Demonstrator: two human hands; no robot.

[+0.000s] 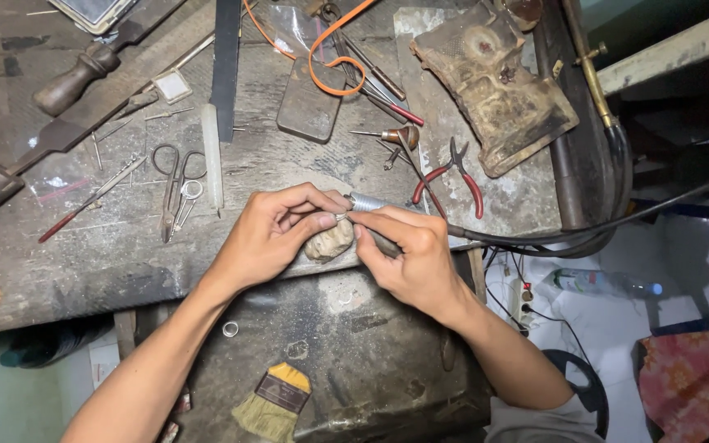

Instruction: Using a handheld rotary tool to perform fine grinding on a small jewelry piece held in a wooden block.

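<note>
My left hand [276, 234] pinches a small silver ring [340, 217] between thumb and fingers, resting it on a worn wooden bench peg [328, 242] at the workbench edge. My right hand [404, 246] grips a metal rotary handpiece [368, 203], its tip touching the ring. A black flexible cable [535, 234] runs from the handpiece off to the right.
The grey workbench [116, 246] holds red-handled pliers [457, 176], scissors [176, 184], files with wooden handles [75, 78], an orange cord [334, 53] and a worn block [494, 82]. Below, a dark tray [371, 344] carries a brush [276, 402] and another ring [230, 329].
</note>
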